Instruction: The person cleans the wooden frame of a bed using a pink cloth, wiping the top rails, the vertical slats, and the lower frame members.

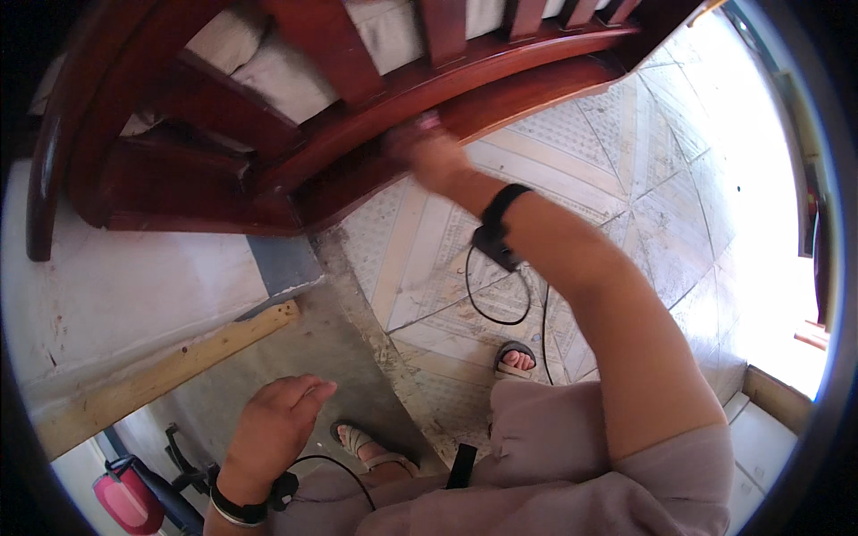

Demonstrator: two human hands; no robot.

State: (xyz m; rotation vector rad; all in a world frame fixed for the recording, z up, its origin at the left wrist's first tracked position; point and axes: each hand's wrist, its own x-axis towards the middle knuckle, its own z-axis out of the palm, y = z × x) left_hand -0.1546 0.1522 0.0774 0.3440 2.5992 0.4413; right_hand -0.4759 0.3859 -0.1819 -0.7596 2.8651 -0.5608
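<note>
My right hand (432,157) reaches out to a dark red wooden bench or sofa frame (348,127), at its lower rail. Motion blurs the fingers, which seem closed around a small reddish-pink thing (427,121), perhaps a cloth; its shape cannot be made out. Lower left, my left hand (278,415) hangs over the grey floor, back side up, fingers loosely extended and holding nothing visible. Its palm is hidden. Behind the upright slats of the frame lie pale cushions (288,77).
Black bands with small devices circle both wrists; a thin cable (469,295) loops from the right one. A wooden board (167,368) edges a pale ledge (134,288) at left. A pink object (127,496) hangs lower left. Patterned tiles (536,161) meet bare concrete (335,355).
</note>
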